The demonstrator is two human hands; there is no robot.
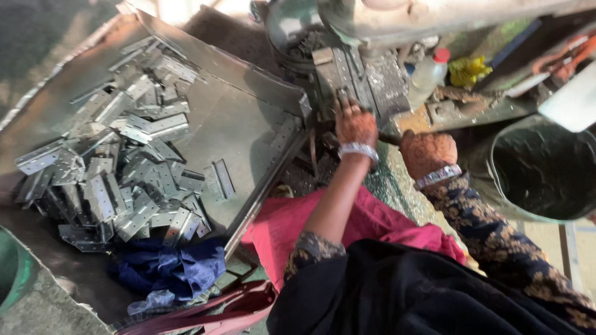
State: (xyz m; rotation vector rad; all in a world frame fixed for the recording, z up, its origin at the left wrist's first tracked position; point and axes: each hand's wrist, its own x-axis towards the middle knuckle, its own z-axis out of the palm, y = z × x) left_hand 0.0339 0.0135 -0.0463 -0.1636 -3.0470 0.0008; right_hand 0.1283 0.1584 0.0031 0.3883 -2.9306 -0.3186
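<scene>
My left hand (pixel 355 126) reaches forward to the bed of a grey press machine (pixel 366 74), and its fingertips pinch a small metal hinge plate (pixel 342 95) there. My right hand (pixel 427 152) is balled into a fist just right of it, closed around a dark bar (pixel 388 138) that sticks out from the machine's base. Both wrists carry silver bangles. A large flat metal tray (pixel 248 124) at the left holds a heap of several perforated metal hinge plates (pixel 118 161); one plate (pixel 222 178) lies apart near the tray's middle.
A grey bucket (pixel 540 170) stands at the right. On the machine's ledge are a plastic bottle with a red cap (pixel 428 73) and a yellow rag (pixel 467 69). Blue cloth (pixel 167 267) lies at the tray's near corner. Pink fabric (pixel 292 226) covers my lap.
</scene>
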